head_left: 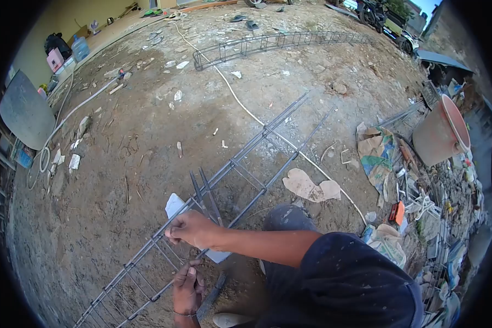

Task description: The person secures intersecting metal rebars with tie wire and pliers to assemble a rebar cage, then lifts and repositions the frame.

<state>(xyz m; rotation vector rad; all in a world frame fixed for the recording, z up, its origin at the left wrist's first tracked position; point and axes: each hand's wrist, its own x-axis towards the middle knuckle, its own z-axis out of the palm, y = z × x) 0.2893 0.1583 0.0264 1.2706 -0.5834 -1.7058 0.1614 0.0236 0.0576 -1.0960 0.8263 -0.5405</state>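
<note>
A rebar cage [249,176] of long steel bars with cross ties lies diagonally over the dirt. My right hand [194,229] is closed in a pinch at the cage's far bars; what lies between its fingertips is too small to make out. Nearer me, my left hand [188,287], a bracelet at its wrist, has its thumb and fingers closed around the near bar by a cross tie. Just beyond my right hand, two dark handle-like prongs [206,191] stick out through the cage, their other end hidden. A white slab [175,205] sits partly under the bars.
Another rebar cage [279,42] lies farther off. A pale hose [232,93] crosses the ground, passing the nearer cage's far end. At right are a bucket [437,134], torn sacks [378,150] and an orange tool [397,212] among debris. A dark strip [212,295] lies by my left hand.
</note>
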